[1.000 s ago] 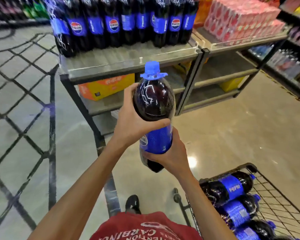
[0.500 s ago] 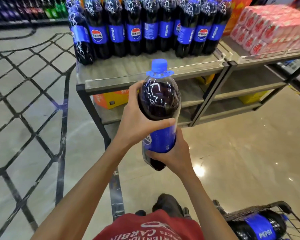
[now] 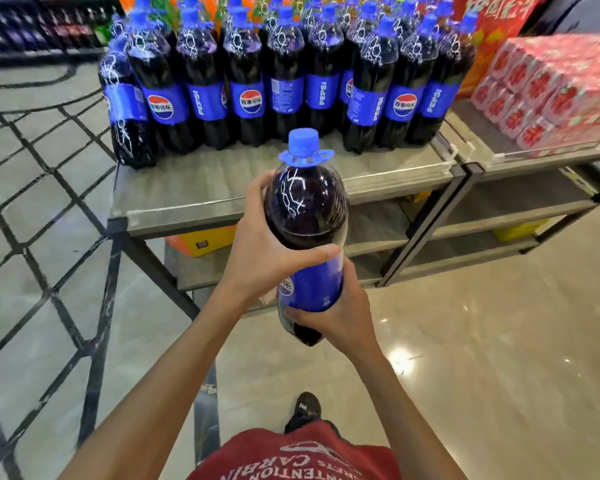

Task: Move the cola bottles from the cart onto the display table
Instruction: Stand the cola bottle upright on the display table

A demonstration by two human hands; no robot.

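L hand (image 3: pixel 267 258) wraps the cola bottle (image 3: pixel 305 209) at its shoulder, R hand (image 3: pixel 340 317) grips near its base. Long axis runs up-frame, cap on top; bare display table (image 3: pixel 222 188) strip lies straight ahead, frame centre, before the stocked row (image 3: pixel 284 81).

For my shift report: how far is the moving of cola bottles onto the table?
Done: rows of bottles stand on the table. In hand: left hand and right hand grip one bottle upright, not yet set down. Left: placing it; the cart is out of view, so the rest is unknown.
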